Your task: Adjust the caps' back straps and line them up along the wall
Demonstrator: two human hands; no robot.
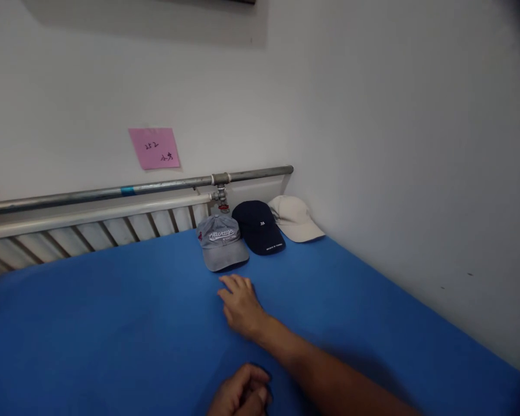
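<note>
Three caps sit in a row on a blue surface (91, 323) in the far corner: a grey cap (221, 244) with white lettering, a dark navy cap (258, 227), and a beige cap (295, 218). My right hand (240, 307) stretches forward over the blue surface, palm down and fingers loosely apart, just short of the grey cap's brim, holding nothing. At the bottom edge my left hand (241, 394) rests on the blue surface, its fingers curled in with nothing visible in them.
A metal pipe (134, 188) with a red-handled valve (222, 202) runs along the back wall above a white radiator (86, 228). A pink note (155, 148) is stuck on the wall. A white wall closes off the right side.
</note>
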